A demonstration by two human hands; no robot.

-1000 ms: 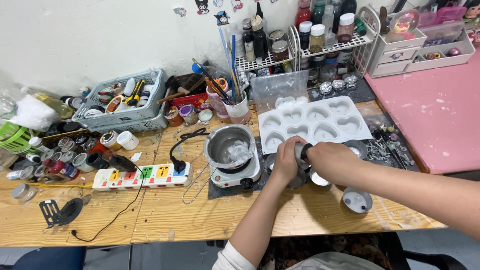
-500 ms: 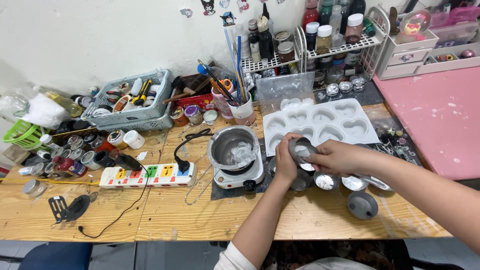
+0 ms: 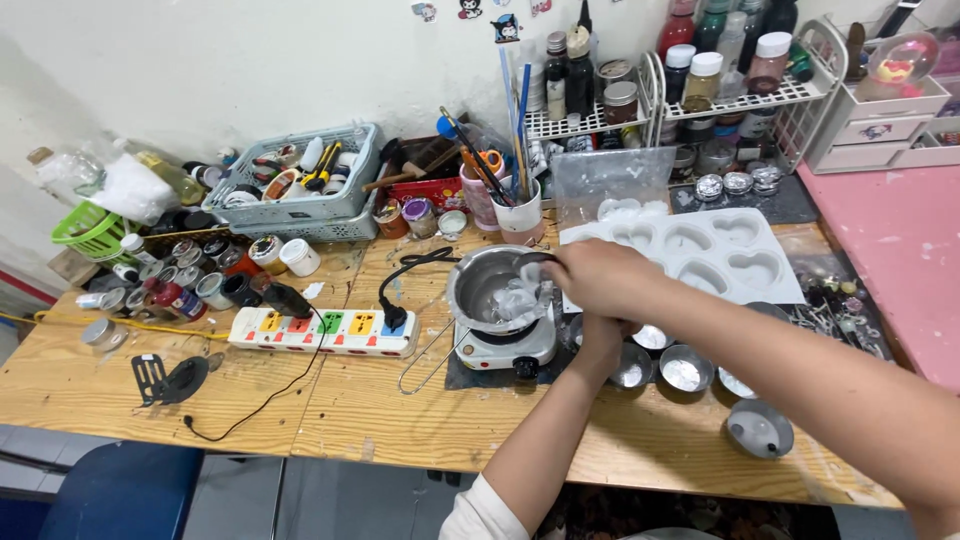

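Tipping a small tin with your right hand (image 3: pixel 600 275) clamped on it, you have wax in the pot (image 3: pixel 497 290), heart mould (image 3: pixel 700 250) unfilled; left hand (image 3: pixel 600 335) grip hidden.

Both forearms, bare, enter from the lower edge and converge at centre. The right hand (image 3: pixel 598 277) lies uppermost, back of the hand facing up, fingers curled downward and closed. The left hand (image 3: pixel 600 335) sits directly beneath it, largely hidden; its forearm rises from a white sleeve cuff.
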